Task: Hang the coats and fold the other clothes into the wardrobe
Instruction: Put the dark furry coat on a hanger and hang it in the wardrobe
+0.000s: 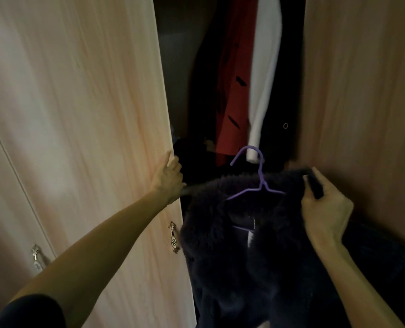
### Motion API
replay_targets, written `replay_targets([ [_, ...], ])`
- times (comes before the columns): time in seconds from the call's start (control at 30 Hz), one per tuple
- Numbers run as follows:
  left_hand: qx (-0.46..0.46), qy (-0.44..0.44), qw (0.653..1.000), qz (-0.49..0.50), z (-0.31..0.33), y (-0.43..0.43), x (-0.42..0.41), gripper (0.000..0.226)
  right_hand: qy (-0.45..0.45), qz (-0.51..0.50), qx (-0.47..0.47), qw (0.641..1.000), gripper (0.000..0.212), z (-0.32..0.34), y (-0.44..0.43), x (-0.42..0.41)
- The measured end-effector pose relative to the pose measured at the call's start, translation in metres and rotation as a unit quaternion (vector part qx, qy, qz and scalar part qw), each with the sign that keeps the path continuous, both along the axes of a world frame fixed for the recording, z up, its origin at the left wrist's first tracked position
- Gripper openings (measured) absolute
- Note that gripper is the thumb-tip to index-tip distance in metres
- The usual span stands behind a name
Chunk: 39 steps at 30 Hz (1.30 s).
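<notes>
A dark navy coat with a furry collar hangs on a purple hanger in front of the open wardrobe. My right hand grips the coat's right shoulder. My left hand rests on the edge of the light wooden left door, fingers curled around it. Inside the wardrobe hang a red coat, a white garment and dark coats.
The right wardrobe door stands open on the right side. A metal handle sits low on the left door, another handle on the panel further left. Dark clothes lie low inside the wardrobe.
</notes>
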<state>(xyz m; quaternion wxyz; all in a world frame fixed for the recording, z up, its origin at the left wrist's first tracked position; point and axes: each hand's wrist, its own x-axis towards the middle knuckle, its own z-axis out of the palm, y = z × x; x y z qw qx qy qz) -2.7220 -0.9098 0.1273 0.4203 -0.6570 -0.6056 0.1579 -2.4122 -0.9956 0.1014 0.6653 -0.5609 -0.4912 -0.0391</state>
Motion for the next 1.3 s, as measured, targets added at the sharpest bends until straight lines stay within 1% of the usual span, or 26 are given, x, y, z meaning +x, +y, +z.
replay_targets([
  [0.3, 0.02, -0.013, 0.999, -0.044, -0.003, -0.055, 0.004, 0.044, 0.024, 0.001, -0.022, 0.999, 0.034, 0.008, -0.046, 0.0],
  [0.57, 0.041, 0.0, 0.994, -0.101, -0.011, -0.145, -0.007, 0.049, 0.036, -0.016, -0.036, 0.999, 0.036, 0.011, -0.13, 0.002],
  [0.73, 0.046, -0.013, 0.992, -0.115, -0.012, -0.212, -0.016, 0.05, 0.04, -0.01, -0.043, 0.998, 0.036, 0.016, -0.183, -0.002],
  [0.87, 0.044, -0.018, 0.992, -0.12, -0.011, -0.26, -0.032, 0.041, 0.045, 0.01, -0.05, 0.998, 0.036, 0.019, -0.214, -0.008],
  [0.93, 0.021, -0.027, 0.993, -0.111, -0.012, -0.285, -0.04, 0.034, 0.044, 0.023, -0.055, 0.997, 0.036, 0.018, -0.223, -0.009],
  [1.0, 0.024, -0.045, 0.992, -0.114, -0.012, -0.31, -0.047, 0.029, 0.04, 0.036, -0.054, 0.997, 0.035, 0.018, -0.232, -0.009],
  [1.1, 0.051, -0.057, 0.995, -0.06, -0.016, -0.342, -0.052, 0.036, 0.034, 0.059, -0.051, 0.996, 0.036, 0.018, -0.242, -0.008],
  [1.3, 0.016, -0.049, 0.993, 0.108, -0.01, -0.404, -0.054, 0.048, 0.035, 0.12, -0.036, 0.992, 0.033, 0.021, -0.267, -0.002],
])
